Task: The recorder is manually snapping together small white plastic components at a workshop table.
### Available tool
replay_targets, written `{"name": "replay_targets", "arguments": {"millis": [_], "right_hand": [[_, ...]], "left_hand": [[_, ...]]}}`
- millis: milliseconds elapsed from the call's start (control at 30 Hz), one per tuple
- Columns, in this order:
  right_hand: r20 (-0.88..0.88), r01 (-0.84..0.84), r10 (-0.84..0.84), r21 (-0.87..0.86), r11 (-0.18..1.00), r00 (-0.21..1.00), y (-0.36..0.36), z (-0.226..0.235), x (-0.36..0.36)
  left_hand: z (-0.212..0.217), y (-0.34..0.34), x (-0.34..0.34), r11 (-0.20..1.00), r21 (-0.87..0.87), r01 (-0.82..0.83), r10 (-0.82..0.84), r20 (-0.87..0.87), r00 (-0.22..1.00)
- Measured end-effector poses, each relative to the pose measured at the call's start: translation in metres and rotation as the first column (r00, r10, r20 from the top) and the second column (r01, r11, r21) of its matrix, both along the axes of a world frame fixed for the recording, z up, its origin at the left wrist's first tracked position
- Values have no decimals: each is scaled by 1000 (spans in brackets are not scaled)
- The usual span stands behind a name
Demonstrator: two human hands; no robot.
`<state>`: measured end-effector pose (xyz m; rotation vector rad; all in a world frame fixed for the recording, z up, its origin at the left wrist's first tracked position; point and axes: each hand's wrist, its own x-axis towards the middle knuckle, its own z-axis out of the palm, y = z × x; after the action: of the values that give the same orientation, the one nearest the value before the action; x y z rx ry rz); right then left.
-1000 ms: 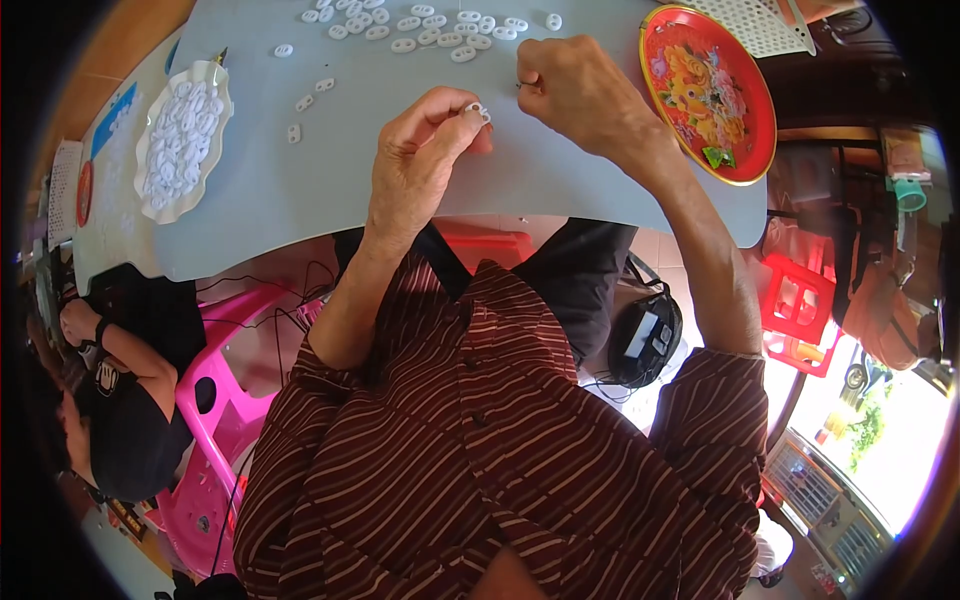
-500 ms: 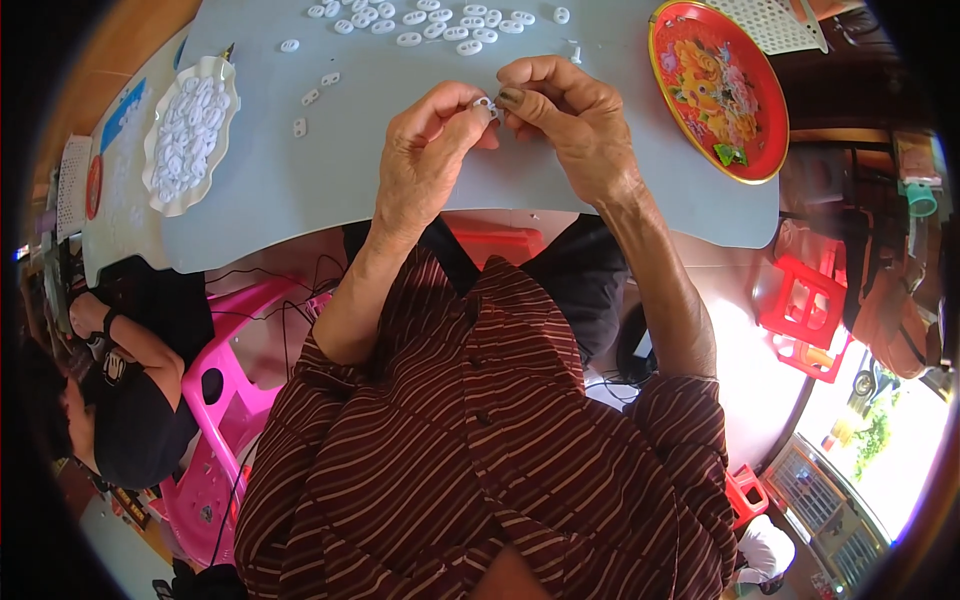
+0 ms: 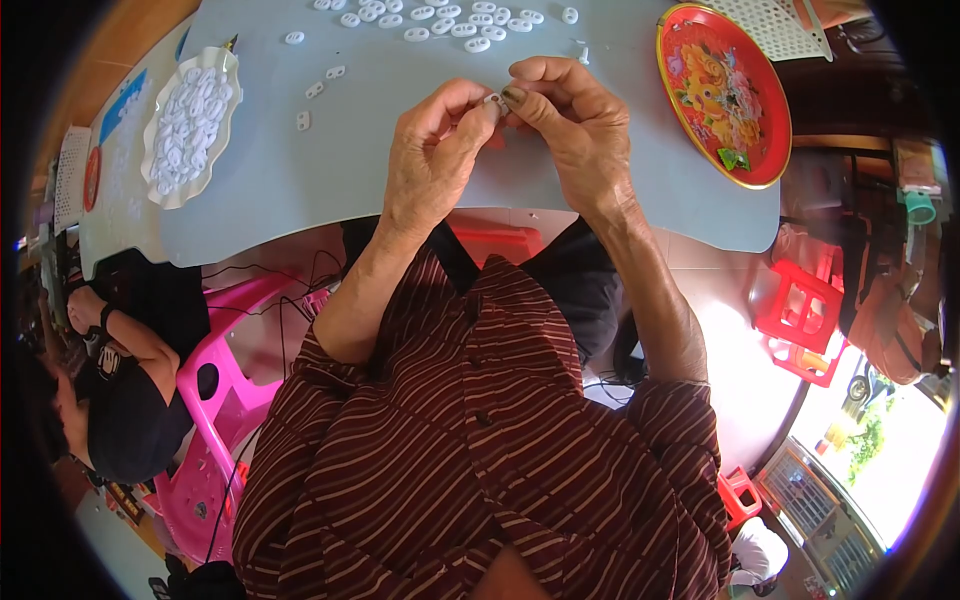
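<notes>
1. We are working over a pale grey table point(image 3: 360, 170) that is filling the upper half of the view, from nine o'clock round to three o'clock.
2. We are wearing a dark red striped shirt point(image 3: 480, 450), which is taking up the six o'clock area.
3. A pink plastic chair point(image 3: 215, 400) is standing at about eight o'clock, with another person in dark clothes point(image 3: 110, 400) sitting beside it at its nine o'clock side.
4. A round red tray with a flower pattern point(image 3: 722, 90) is lying on the table at two o'clock, well apart from our hands.
5. A white scalloped plate point(image 3: 165, 185) heaped with small white rings is sitting at ten o'clock.
6. Our right hand point(image 3: 575, 135) is curling narrow, its thumb and forefinger pinching the small white piece point(image 3: 493, 100) at twelve o'clock.
7. Our left hand point(image 3: 430, 160) is closing narrow too, its fingertips point(image 3: 480, 108) gripping the same piece from its nine o'clock side, so both hands are meeting on it above the table.
8. A loose row of white rings point(image 3: 440, 20) is lying on the table at twelve o'clock, beyond our hands.
</notes>
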<state>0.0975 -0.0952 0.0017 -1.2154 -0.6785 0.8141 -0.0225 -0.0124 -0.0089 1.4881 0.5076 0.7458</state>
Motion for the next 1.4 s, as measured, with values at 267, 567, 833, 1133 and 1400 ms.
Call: {"name": "replay_targets", "arguments": {"millis": [267, 567, 833, 1133, 1400], "right_hand": [[102, -82, 88, -59, 995, 991, -2, 3, 11], [263, -135, 148, -68, 989, 953, -4, 7, 14], [139, -162, 169, -55, 985, 976, -5, 6, 13], [169, -121, 134, -86, 989, 976, -5, 8, 10], [96, -158, 172, -140, 977, 980, -2, 10, 17]], "left_hand": [[3, 0, -3, 999, -5, 39, -39, -31, 999], [-1, 4, -3, 991, 19, 136, -135, -7, 991], [3, 1, -2, 996, -8, 84, -84, 31, 996], [5, 0, -2, 994, -42, 104, -101, 60, 993], [4, -2, -2, 998, 34, 56, -57, 16, 998]]}}
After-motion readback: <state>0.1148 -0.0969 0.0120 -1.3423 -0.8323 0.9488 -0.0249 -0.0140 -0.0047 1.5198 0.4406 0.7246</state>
